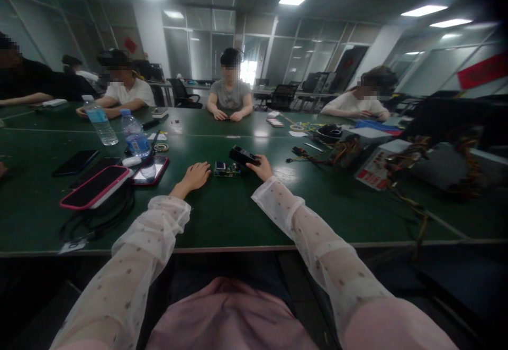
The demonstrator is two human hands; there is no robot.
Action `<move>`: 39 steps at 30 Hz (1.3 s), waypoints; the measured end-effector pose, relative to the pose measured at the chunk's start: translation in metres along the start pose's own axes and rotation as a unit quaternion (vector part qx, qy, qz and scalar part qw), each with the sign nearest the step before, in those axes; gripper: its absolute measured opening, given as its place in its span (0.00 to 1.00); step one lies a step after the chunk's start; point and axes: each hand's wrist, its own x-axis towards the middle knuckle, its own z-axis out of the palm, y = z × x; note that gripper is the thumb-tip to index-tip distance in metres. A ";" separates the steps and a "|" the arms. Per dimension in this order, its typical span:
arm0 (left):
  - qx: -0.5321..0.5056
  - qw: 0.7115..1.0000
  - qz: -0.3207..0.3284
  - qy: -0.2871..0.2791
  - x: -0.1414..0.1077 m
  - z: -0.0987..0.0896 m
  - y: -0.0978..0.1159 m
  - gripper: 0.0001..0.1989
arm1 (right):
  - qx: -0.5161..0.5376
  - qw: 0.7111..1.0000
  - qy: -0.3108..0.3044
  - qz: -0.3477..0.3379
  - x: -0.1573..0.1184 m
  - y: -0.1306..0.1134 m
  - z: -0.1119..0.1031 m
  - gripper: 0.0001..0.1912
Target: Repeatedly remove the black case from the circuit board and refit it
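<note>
My right hand (262, 168) grips the near right end of a black, oblong plastic casing (243, 155), held tilted just above the table. Below and to the left of the casing, a small green circuit board (227, 172) with a square dark part and other components lies on the green tabletop (222, 218). Resting palm down by the board's left side is my left hand (195, 176), its fingers stretched forward and nothing visible in it. Whether its fingertips touch the board I cannot tell. The inside of the casing is hidden.
To the left lie a pink-edged phone (95, 186), a tablet-like device (151, 172), a black phone (75, 163) and two water bottles (135, 136). On the right, metal power supply boxes (377, 167) trail cables (304, 154). Several people (230, 96) sit around the table.
</note>
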 end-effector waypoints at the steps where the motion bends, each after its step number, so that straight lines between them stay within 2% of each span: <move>1: 0.002 1.000 -0.001 -0.002 0.000 0.000 0.000 0.25 | 0.003 1.000 0.000 0.001 0.000 0.000 0.000 0.34; 10: 0.008 1.000 -0.001 0.005 -0.001 -0.001 0.001 0.25 | 0.030 0.999 -0.023 -0.002 -0.004 -0.016 0.001 0.38; 18: 0.003 1.000 0.003 0.006 -0.001 -0.001 0.000 0.25 | 0.095 0.983 -0.147 -0.053 -0.017 -0.037 0.009 0.38; 21: 0.004 1.000 0.001 0.006 -0.001 0.001 -0.001 0.25 | 0.095 0.978 -0.173 -0.063 -0.020 -0.041 0.011 0.37; 39: 0.006 1.000 0.002 0.012 -0.002 -0.001 0.002 0.24 | 0.063 0.979 -0.177 -0.080 -0.024 -0.055 0.006 0.34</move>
